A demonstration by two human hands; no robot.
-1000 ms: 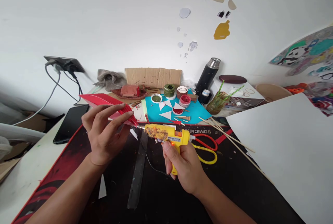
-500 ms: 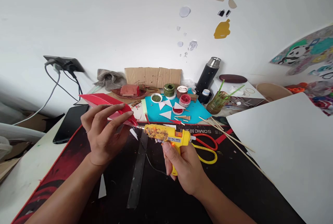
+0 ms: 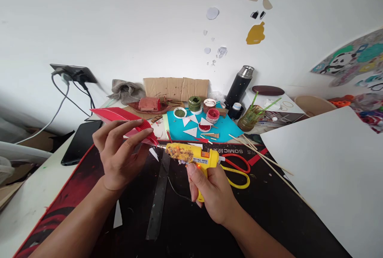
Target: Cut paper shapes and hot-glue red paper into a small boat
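head view shows the left hand point(image 3: 121, 150) grasping a red paper piece point(image 3: 115, 115) held up over the left part of the black mat point(image 3: 185, 226), with its fingers along the paper's top. the right hand point(image 3: 214, 194) is wrapped around the handle of a yellow glue gun point(image 3: 187, 154), its nozzle at the paper's right tip; whether they touch is hard to tell. scissors point(image 3: 247, 179) lie right of the gun, and farther back white paper triangles point(image 3: 191, 132) rest on a blue sheet point(image 3: 174, 130).
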